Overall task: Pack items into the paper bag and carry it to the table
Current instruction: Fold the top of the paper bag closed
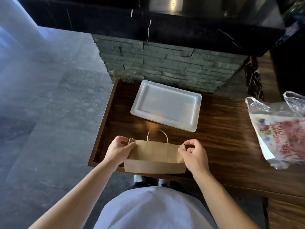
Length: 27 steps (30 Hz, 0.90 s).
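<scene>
Head view: our left hand (119, 150) and right hand (194, 156) pinch the flat paper bag (155, 157) by its ends; next we open it for the foam box (166, 105) at twelve o'clock.

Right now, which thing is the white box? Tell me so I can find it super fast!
Look at the dark wooden counter that runs up to the grey stone wall. Near that wall, beyond the brown paper bag being held at both ends, lies the white foam box. It is the only flat, plain white rectangle; the plastic bag off to the right is crinkly and printed.
</scene>
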Tool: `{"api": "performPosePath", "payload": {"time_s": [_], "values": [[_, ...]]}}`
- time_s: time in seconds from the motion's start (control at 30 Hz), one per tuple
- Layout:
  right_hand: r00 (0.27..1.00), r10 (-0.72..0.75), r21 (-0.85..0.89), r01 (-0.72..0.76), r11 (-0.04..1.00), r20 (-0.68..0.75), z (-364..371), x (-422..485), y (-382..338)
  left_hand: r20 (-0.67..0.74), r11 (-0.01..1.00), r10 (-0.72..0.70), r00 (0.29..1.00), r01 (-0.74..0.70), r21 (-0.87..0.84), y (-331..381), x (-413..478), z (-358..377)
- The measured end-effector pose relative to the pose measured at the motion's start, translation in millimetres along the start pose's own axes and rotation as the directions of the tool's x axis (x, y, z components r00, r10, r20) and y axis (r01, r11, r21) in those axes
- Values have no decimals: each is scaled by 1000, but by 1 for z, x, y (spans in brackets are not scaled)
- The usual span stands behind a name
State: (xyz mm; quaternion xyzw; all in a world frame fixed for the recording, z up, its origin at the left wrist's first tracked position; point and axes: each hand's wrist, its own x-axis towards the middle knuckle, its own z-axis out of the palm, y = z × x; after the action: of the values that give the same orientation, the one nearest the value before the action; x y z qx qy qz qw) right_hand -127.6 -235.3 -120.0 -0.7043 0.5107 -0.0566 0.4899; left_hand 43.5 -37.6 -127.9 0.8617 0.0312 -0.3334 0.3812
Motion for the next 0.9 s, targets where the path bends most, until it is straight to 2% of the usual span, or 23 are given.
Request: {"api": "performPosePath", "payload": {"time_s": [0.07, 0.1, 0.17, 0.2, 0.23, 0.27, 0.3, 0.33, 0.37, 0.43, 0.53, 0.67, 0.83, 0.9], "values": [[1000, -1, -55, 1, 998, -8, 0, -1, -1, -25, 1000, -28, 999, 28, -2, -1, 0, 4], [998, -54, -118, 50, 992, -25, -2, -1, 1, -40, 999, 29, 999, -28, 33, -1, -1, 4], [966, -257, -244, 242, 939, -31, -7, -4, 2, -48, 932, 298, 953, -279, 233, -5, -5, 1], [926, -377, -268, 360, 894, -15, -9, -6, 4, -21, 817, 486, 873, -446, 365, -7, -7, -3], [876, -482, -272, 470, 840, 26, -12, -10, 4, 46, 649, 653, 756, -590, 479, -9, -10, -7], [827, -556, -292, 555, 779, 86, -14, -14, 4, 152, 487, 746, 649, -687, 540, -10, -12, -11], [784, -597, -329, 616, 716, 170, -15, -18, 5, 265, 382, 764, 588, -744, 549, -11, -14, -14], [753, -610, -390, 654, 648, 248, -14, -21, 6, 362, 338, 738, 569, -776, 532, -13, -16, -16], [728, -615, -447, 679, 583, 304, -11, -24, 7, 429, 324, 705, 565, -795, 513, -15, -16, -16], [712, -611, -502, 691, 521, 347, -4, -26, 7, 459, 325, 693, 557, -808, 491, -15, -13, -16], [717, -631, -458, 686, 565, 296, 2, -18, 2, 377, 359, 748, 546, -811, 463, -10, -11, -18], [714, -644, -434, 689, 580, 274, 3, -11, 2, 326, 303, 800, 503, -809, 504, -10, -14, -20], [717, -638, -399, 692, 602, 281, 4, -13, 4, 303, 341, 809, 504, -821, 458, -21, -16, -23], [732, -613, -384, 679, 625, 296, 2, -10, 3, 303, 387, 789, 534, -816, 430, -24, -13, -26]]}}
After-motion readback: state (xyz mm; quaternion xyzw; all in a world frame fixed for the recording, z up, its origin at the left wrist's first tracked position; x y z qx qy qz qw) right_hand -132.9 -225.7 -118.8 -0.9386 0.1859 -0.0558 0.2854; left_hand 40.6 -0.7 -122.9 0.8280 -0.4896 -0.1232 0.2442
